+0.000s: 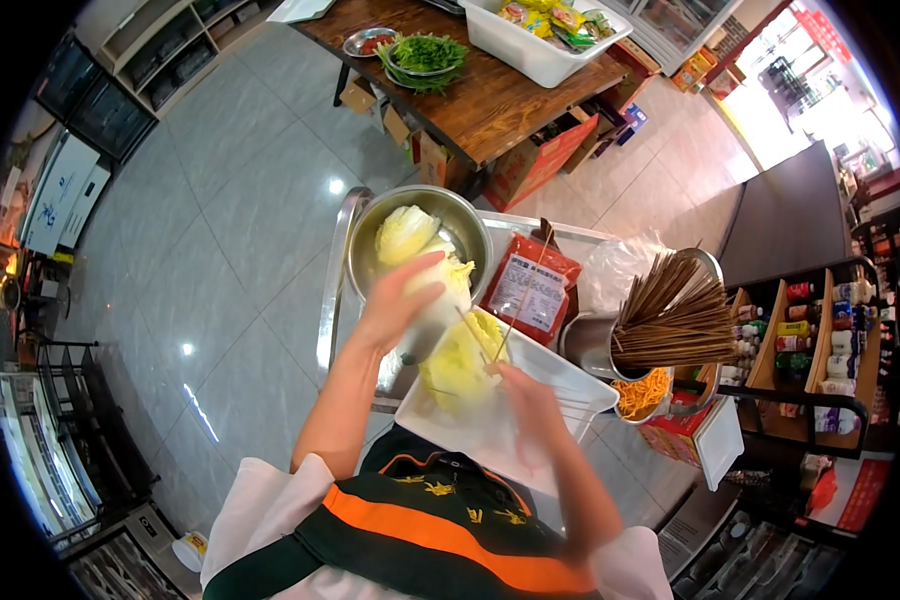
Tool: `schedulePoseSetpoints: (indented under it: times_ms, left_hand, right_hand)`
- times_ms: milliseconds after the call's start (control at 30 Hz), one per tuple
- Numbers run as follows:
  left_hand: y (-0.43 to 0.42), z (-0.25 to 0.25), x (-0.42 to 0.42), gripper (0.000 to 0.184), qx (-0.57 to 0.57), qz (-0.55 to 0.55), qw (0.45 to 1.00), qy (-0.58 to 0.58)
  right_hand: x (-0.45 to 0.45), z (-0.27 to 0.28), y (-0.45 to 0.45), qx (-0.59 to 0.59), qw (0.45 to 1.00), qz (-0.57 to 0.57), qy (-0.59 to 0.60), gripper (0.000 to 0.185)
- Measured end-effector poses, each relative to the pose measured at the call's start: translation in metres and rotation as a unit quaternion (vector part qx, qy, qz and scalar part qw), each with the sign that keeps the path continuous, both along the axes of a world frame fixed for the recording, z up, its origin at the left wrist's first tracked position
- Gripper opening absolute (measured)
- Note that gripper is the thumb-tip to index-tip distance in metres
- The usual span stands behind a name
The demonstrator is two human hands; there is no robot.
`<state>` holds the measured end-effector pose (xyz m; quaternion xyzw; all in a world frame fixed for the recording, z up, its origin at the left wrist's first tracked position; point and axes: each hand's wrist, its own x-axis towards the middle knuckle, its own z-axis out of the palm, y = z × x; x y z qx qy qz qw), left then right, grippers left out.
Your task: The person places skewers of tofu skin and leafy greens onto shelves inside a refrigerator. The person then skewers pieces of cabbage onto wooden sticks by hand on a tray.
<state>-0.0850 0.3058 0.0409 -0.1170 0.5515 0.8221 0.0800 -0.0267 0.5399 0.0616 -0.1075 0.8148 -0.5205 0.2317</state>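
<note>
Plainly, left hand [395, 308] round frilly cabbage [456, 283], right hand [526, 393] tight on slender sticks [511, 325].

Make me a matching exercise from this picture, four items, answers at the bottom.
Column 1
1. Left hand
2. Red packet
3. Brown skewers
4. Right hand

Column 2
A. Bunched in a metal container
B. Gripping thin sticks
C. At the pale cabbage by the steel bowl
D. Bearing a printed white label

Pairs: 1-C, 2-D, 3-A, 4-B
</note>
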Motion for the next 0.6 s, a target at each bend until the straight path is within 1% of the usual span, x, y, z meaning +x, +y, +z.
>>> schedulePoseSetpoints:
  times_ms: [33,100,167,200,233,267,333,367,433,467,533,567,600]
  left_hand:
    - [-0.001,0.0,0.0,0.04,-0.002,-0.001,1.0,-0.002]
    - [-0.002,-0.001,0.0,0.04,-0.005,-0.002,1.0,-0.005]
    - [-0.004,-0.008,0.0,0.04,-0.048,0.0,0.999,-0.002]
    - [-0.005,-0.01,0.001,0.04,-0.048,0.001,0.999,-0.003]
    - [-0.006,-0.012,0.001,0.041,-0.073,0.002,0.997,-0.009]
    - [-0.006,-0.013,0.002,0.041,-0.096,0.001,0.995,-0.015]
    - [-0.007,-0.014,0.002,0.041,-0.097,-0.004,0.995,-0.003]
    - [-0.007,-0.015,0.003,0.042,-0.097,-0.009,0.995,0.008]
    - [-0.011,-0.015,0.003,0.045,-0.085,-0.026,0.996,0.028]
    - [-0.013,-0.015,0.003,0.047,-0.073,-0.042,0.995,0.049]
    - [-0.016,-0.016,0.002,0.048,-0.068,-0.06,0.995,0.052]
    - [-0.016,-0.016,0.002,0.049,-0.061,-0.078,0.994,0.055]
    - [-0.015,-0.014,0.001,0.049,-0.061,-0.078,0.994,0.055]
  right_hand:
    - [0.0,-0.002,-0.001,-0.076,0.991,-0.02,-0.11,0.027]
    - [0.002,-0.004,-0.005,-0.097,0.987,-0.03,-0.129,0.027]
    - [0.003,-0.005,-0.007,-0.117,0.981,-0.039,-0.147,0.027]
    - [0.004,-0.003,-0.008,-0.087,0.988,-0.039,-0.121,0.026]
    - [0.003,-0.003,-0.01,-0.057,0.993,-0.038,-0.093,0.026]
    - [0.004,-0.004,-0.01,-0.057,0.993,-0.038,-0.094,0.026]
    - [0.003,-0.007,-0.01,-0.087,0.985,-0.048,-0.138,0.026]
    - [0.005,-0.007,-0.01,-0.087,0.985,-0.049,-0.139,0.026]
    - [0.007,-0.009,-0.01,-0.126,0.975,-0.066,-0.171,0.026]
    - [0.008,-0.012,-0.009,-0.126,0.975,-0.066,-0.171,0.026]
    - [0.012,-0.019,-0.006,-0.125,0.985,-0.053,-0.111,0.025]
    - [0.013,-0.018,-0.005,-0.125,0.985,-0.053,-0.111,0.025]
    - [0.013,-0.016,-0.006,-0.066,0.996,-0.05,-0.035,0.025]
